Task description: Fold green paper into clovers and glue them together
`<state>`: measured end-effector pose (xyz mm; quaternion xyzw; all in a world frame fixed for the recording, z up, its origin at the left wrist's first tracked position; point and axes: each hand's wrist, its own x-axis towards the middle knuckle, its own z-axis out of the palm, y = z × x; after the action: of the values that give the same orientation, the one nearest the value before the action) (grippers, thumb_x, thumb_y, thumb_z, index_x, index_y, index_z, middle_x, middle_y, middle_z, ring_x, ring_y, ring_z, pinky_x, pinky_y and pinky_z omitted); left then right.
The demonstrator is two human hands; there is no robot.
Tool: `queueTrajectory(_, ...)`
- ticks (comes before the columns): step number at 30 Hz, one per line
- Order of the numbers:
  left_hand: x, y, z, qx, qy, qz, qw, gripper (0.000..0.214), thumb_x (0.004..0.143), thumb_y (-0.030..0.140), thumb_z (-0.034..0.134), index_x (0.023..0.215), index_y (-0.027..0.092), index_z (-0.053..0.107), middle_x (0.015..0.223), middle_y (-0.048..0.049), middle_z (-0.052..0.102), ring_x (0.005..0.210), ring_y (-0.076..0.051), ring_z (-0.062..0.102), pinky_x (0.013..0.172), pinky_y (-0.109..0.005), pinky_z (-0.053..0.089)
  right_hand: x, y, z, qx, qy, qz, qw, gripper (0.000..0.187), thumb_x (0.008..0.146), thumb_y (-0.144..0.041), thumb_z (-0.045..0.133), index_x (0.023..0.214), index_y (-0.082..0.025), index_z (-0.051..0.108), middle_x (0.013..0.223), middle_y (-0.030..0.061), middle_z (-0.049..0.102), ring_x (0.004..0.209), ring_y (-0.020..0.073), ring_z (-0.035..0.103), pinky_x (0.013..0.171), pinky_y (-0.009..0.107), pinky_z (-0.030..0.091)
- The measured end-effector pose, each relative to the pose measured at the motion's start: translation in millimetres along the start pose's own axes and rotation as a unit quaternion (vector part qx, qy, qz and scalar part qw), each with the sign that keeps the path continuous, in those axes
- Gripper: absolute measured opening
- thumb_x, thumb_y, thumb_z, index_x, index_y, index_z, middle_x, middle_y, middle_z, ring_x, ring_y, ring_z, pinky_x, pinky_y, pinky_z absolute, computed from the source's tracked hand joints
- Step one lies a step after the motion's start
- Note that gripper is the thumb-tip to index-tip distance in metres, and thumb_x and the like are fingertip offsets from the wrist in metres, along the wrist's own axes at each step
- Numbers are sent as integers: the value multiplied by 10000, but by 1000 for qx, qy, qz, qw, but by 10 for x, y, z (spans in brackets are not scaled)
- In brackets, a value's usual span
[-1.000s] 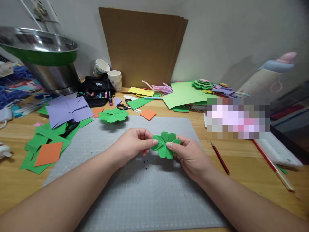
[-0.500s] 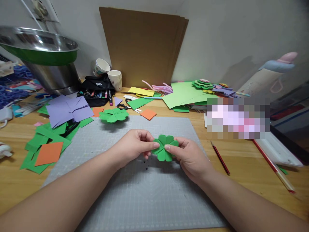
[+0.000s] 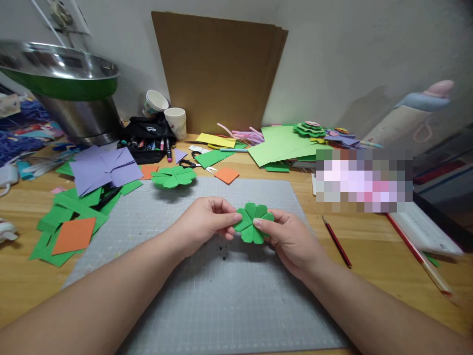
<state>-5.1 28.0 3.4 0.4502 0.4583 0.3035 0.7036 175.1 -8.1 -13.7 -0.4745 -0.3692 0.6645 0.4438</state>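
Above the grey cutting mat [image 3: 185,305], left hand [image 3: 205,222] and right hand [image 3: 290,239] pinched the green paper clover [image 3: 253,223]; too hard pressing could probably tear its folded petals.

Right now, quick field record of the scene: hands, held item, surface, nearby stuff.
left: left hand pinches left edge of green folded paper clover
right: right hand pinches its right side, thumb on top
surface: grey cutting mat on wooden table
nearby: second green paper clover at mat's far edge; red pencil right of mat; orange paper square on green scraps, left
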Motion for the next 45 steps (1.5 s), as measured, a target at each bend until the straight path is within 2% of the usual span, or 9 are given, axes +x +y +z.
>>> queueTrajectory(8, 11, -62, 31, -21, 20, -5, 1000, 184, 684, 202, 745, 671, 128, 577, 531, 22, 623, 453, -62, 568, 481, -171, 484, 4, 14, -13, -1, -3, 6, 1000, 201, 661, -320, 785, 698, -146, 692, 615, -7, 632, 546, 81, 473, 538, 224, 330)
queueTrajectory(14, 19, -47, 23, -44, -8, -4, 999, 194, 694, 219, 749, 732, 130, 582, 577, 27, 636, 484, -61, 586, 507, -175, 506, 13, 0, -8, 34, -3, -2, 999, 183, 648, -308, 796, 718, -163, 709, 661, 1, 664, 606, 106, 536, 593, 238, 388)
queueTrajectory(18, 19, -43, 19, -26, -11, -4, 1000, 173, 708, 207, 734, 710, 125, 582, 526, 31, 611, 466, -59, 566, 477, -165, 496, 17, -1, -11, 40, -5, 0, 999, 181, 642, -310, 802, 716, -167, 717, 670, 5, 673, 638, 122, 564, 643, 258, 416)
queueTrajectory(25, -6, -14, 57, 16, 30, 13, 999, 153, 731, 170, 693, 662, 131, 562, 480, 25, 604, 434, -72, 564, 443, -172, 497, 11, 7, -10, 57, -19, 17, 998, 172, 634, -304, 810, 716, -175, 731, 704, 14, 697, 673, 137, 601, 729, 291, 437)
queueTrajectory(35, -23, -12, 124, 37, 46, 17, 998, 184, 747, 124, 660, 634, 146, 517, 454, 38, 576, 413, -80, 560, 415, -184, 507, 20, 25, -15, 46, -4, 21, 999, 190, 604, -312, 823, 664, -171, 711, 663, 10, 681, 642, 142, 584, 696, 294, 420)
queueTrajectory(41, -19, -44, 123, 54, 53, 34, 997, 192, 746, 150, 656, 650, 166, 490, 442, 63, 547, 395, -79, 540, 392, -187, 497, 15, 25, -13, 49, -23, 23, 998, 184, 626, -314, 812, 702, -171, 726, 684, 18, 692, 667, 144, 597, 728, 292, 430)
queueTrajectory(45, -19, -48, 121, 56, 46, 39, 997, 199, 722, 181, 677, 651, 169, 491, 443, 60, 546, 397, -83, 536, 393, -194, 495, 13, 22, -8, 48, -11, 23, 998, 196, 612, -314, 820, 688, -165, 716, 688, 19, 692, 655, 142, 591, 714, 287, 433)
